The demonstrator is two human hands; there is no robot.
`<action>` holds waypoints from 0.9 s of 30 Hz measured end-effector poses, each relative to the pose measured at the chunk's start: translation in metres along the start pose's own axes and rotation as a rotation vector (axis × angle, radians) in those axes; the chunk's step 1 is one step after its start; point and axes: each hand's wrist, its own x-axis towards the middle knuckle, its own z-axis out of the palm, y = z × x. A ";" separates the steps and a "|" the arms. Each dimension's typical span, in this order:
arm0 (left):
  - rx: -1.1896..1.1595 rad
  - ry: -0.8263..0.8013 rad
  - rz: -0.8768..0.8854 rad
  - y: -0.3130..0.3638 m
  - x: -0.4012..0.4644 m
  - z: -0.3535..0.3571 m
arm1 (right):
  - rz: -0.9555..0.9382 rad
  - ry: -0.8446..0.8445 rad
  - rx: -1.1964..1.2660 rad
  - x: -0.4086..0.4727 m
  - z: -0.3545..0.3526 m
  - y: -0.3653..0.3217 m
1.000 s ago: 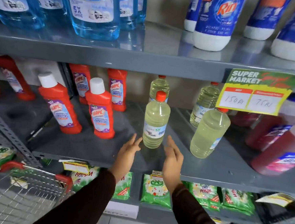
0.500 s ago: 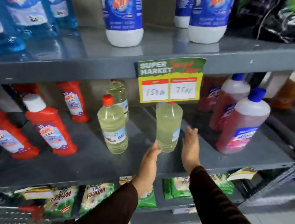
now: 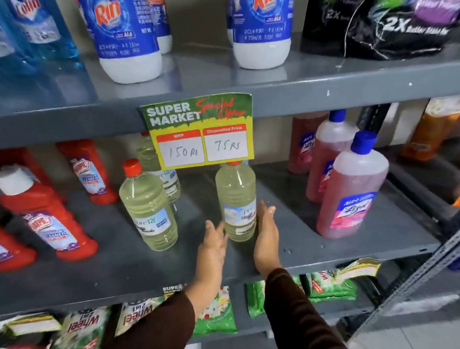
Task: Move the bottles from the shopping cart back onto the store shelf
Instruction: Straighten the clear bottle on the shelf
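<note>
Three pale yellow bottles with red caps stand upright on the grey middle shelf (image 3: 314, 244). The right one (image 3: 236, 199) rises between my two hands, its cap partly behind the price card. My left hand (image 3: 213, 244) is at its lower left, fingers spread and touching or nearly touching its base. My right hand (image 3: 265, 232) lies flat along its right side, fingers straight. Neither hand is wrapped around it. A second yellow bottle (image 3: 149, 209) stands to the left, and a third (image 3: 168, 180) behind that one. The shopping cart is out of view.
A yellow-green price card (image 3: 201, 133) hangs from the upper shelf edge. Red cleaner bottles (image 3: 46, 220) stand to the left, pink blue-capped bottles (image 3: 351, 189) to the right. Blue-and-white detergent bottles (image 3: 262, 28) fill the upper shelf. Green packets (image 3: 215, 313) lie on the shelf below.
My view has swung right, away from the cart. Both hands left the left yellow bottle and now flank the right one. That bottle looks turned, its label now facing me.
</note>
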 end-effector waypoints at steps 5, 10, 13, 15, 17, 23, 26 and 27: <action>0.040 -0.096 -0.033 0.017 0.010 0.009 | -0.052 -0.032 -0.022 -0.002 0.001 0.002; 0.046 -0.134 -0.069 0.022 0.019 0.010 | -0.089 0.121 -0.037 -0.007 0.001 0.003; 0.057 -0.142 -0.099 0.024 0.019 0.012 | -0.097 0.178 -0.020 -0.010 0.003 0.000; 0.075 -0.160 -0.096 0.027 0.018 0.015 | -0.120 0.225 -0.029 -0.011 0.002 0.001; 0.079 -0.169 -0.097 0.027 0.019 0.016 | -0.131 0.259 -0.042 -0.012 0.003 0.001; 0.139 -0.150 -0.101 0.028 0.021 0.017 | -0.149 0.313 -0.020 -0.013 0.007 0.001; 0.142 -0.142 -0.094 0.028 0.020 0.015 | -0.147 0.318 -0.032 -0.013 0.007 -0.001; 0.140 -0.145 -0.085 0.026 0.020 0.014 | -0.149 0.320 -0.026 -0.013 0.006 0.000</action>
